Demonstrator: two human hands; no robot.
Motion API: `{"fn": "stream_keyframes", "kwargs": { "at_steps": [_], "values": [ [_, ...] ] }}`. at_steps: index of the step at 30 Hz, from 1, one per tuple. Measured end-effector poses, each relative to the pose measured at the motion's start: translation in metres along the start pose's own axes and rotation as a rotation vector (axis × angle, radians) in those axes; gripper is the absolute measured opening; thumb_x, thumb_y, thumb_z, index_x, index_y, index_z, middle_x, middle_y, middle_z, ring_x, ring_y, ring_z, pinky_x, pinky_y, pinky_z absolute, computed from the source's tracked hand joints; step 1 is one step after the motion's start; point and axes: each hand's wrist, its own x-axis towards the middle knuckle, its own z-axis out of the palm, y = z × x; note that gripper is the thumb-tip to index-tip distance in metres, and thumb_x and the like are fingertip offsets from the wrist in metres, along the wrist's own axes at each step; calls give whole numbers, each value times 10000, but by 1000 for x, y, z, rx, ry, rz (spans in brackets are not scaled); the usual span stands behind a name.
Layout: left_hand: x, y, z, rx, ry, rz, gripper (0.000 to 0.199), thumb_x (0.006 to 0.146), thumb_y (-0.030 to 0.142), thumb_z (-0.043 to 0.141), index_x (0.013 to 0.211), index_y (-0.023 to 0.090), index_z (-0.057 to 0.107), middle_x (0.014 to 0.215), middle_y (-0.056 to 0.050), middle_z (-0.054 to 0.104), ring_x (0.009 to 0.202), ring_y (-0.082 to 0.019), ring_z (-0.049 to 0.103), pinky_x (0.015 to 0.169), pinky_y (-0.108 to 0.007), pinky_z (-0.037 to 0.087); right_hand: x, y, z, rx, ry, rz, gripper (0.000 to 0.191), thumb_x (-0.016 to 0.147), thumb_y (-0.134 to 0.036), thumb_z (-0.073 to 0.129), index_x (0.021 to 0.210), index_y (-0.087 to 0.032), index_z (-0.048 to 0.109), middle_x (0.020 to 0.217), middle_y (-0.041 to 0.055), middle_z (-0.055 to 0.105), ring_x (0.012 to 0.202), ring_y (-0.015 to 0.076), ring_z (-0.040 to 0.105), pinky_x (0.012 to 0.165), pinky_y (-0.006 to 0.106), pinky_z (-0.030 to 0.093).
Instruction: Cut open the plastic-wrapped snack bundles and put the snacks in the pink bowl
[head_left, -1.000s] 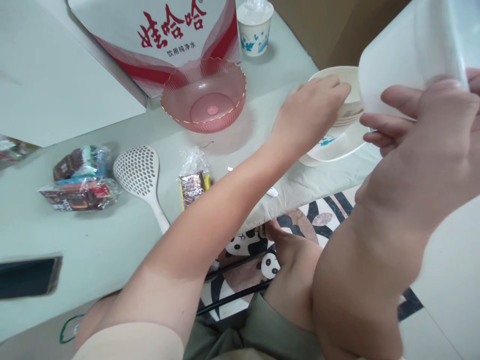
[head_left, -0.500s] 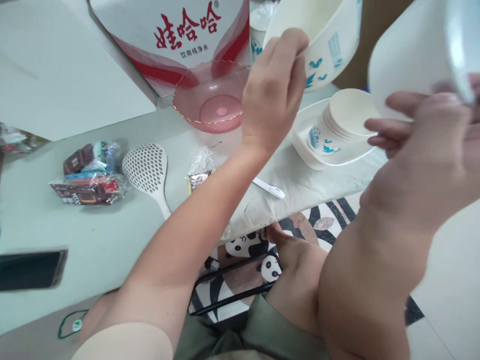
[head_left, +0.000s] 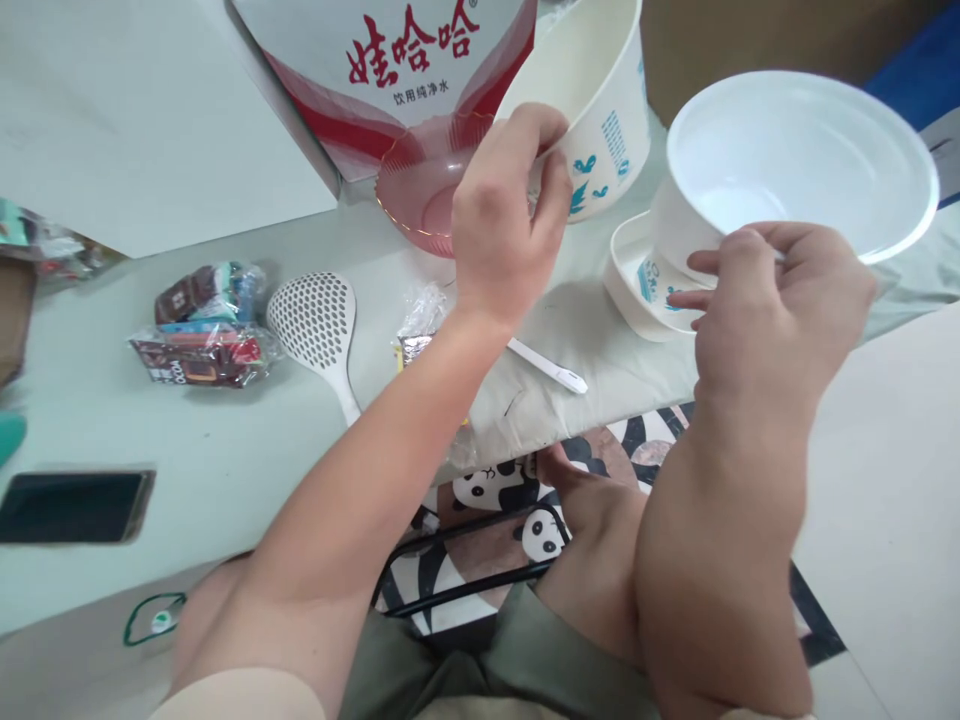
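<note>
My left hand (head_left: 502, 210) is closed on the rim of a large white paper tub (head_left: 619, 165) with blue leaf prints, tilted above the table. My right hand (head_left: 784, 290) grips the near side of a round white plastic bowl (head_left: 679, 225), whose wide mouth faces up and toward me. Beneath that bowl, a stack of paper cups (head_left: 651, 283) sits in a white plastic tray (head_left: 622, 298), mostly covered by the bowl and my fingers. Behind my left hand stands a pink ribbed bowl (head_left: 409, 205) with a gold wavy rim, partly hidden.
A white skimmer (head_left: 315, 320), wrapped snack packets (head_left: 206, 335) and a phone (head_left: 75, 505) lie on the table's left side. A slim white stick (head_left: 551, 365) rests near the front edge. A red-and-white water carton (head_left: 420, 70) stands at the back.
The white plastic bowl has come left and turned so that its inside shows, now covering much of the cup stack. The paper tub has shifted slightly left and down in view.
</note>
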Motion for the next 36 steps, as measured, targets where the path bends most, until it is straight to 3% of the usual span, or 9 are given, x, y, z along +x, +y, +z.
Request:
{"fn": "stream_keyframes", "kwargs": {
  "at_steps": [4,6,9,13,17,21,26,31,36],
  "values": [
    [-1,-2,-5,26,3,-52,208,988,168,462,818,285,487,950,-26,687,939,-204,682,808,-365,523,2,1,-3,-48,-12,16,203,889,-314,552,932,-171,688,914,89,781,615,216,731,652,443,544],
    [-2,-4,-7,-7,2,-89,198,974,165,490,813,280,489,955,-26,684,969,-208,678,809,-360,532,2,0,-5,-63,-40,33,340,892,-304,560,1155,-140,700,950,100,782,667,235,756,668,458,565],
    [-5,-11,-10,-108,10,-145,159,946,193,564,819,280,527,973,-26,672,991,-223,656,822,-364,548,-4,-7,-14,-76,-103,40,643,895,-318,590,1519,-190,507,1239,120,730,802,255,795,636,422,572],
    [-10,-19,-24,-109,46,-85,165,963,195,561,828,288,582,934,-27,664,965,-232,646,858,-375,525,-22,-24,-28,-24,-112,-163,479,972,-423,542,1439,-328,596,1517,43,552,918,235,786,601,372,513],
    [-15,-17,-63,24,64,-77,169,991,180,539,879,282,613,961,-19,669,967,-215,622,926,-354,497,-39,-42,-22,-56,-259,-182,432,982,-438,522,1374,-303,643,1142,30,737,819,222,758,619,397,485],
    [-15,-22,-120,169,107,-171,158,916,114,661,875,260,618,995,-5,653,1037,-192,560,1017,-292,439,-57,-59,2,-127,-437,-177,450,965,-446,569,1341,-216,655,708,24,716,639,201,682,653,411,502],
    [-9,-76,-172,341,63,-385,214,874,46,644,826,250,597,921,-21,595,998,-206,519,1064,-336,361,-81,-76,35,-95,-594,-276,284,950,-399,613,1170,-239,691,575,-28,655,448,158,544,643,388,473],
    [-4,-138,-180,207,-28,-521,203,812,112,718,743,270,611,883,-12,611,1038,-235,477,1170,-398,279,-96,-86,64,-118,-726,-265,290,925,-418,598,1110,-213,688,571,-23,664,456,175,583,575,347,428],
    [5,-165,-168,220,-123,-515,181,760,115,700,739,288,651,1008,-64,716,1171,-319,562,1143,-455,340,-101,-90,81,-187,-820,-240,369,904,-469,581,1146,-215,697,642,5,710,523,199,642,571,337,420]
  ]
}}
